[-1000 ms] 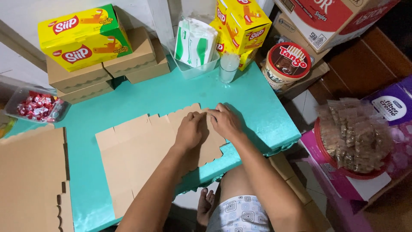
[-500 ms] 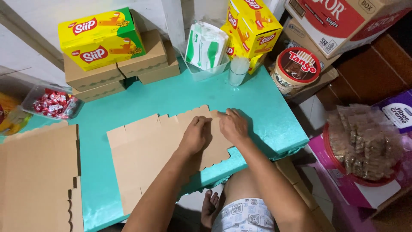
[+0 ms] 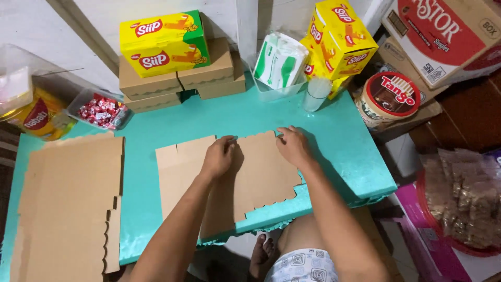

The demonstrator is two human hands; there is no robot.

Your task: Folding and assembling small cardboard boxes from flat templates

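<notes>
A flat brown cardboard box blank [image 3: 261, 172] with scalloped edges lies on the teal table [image 3: 334, 151]. My left hand [image 3: 218, 155] presses down on its far edge near the middle, fingers curled over a flap. Farther right on the same far edge, my right hand [image 3: 294, 147] rests with its fingers on the cardboard. Neither hand lifts the blank off the table.
A stack of flat cardboard blanks [image 3: 68, 203] lies at the left. At the back stand brown closed boxes [image 3: 177, 78], yellow snack boxes [image 3: 164, 42], a tray of red candies [image 3: 102, 110], a clear tub of green-white packets [image 3: 279, 65], a plastic cup [image 3: 316, 94] and a round tin [image 3: 389, 96].
My view has shifted, so everything sits farther right in frame. My hands have spread apart along the far edge of the blank, the left sliding left, the right staying near the corner.
</notes>
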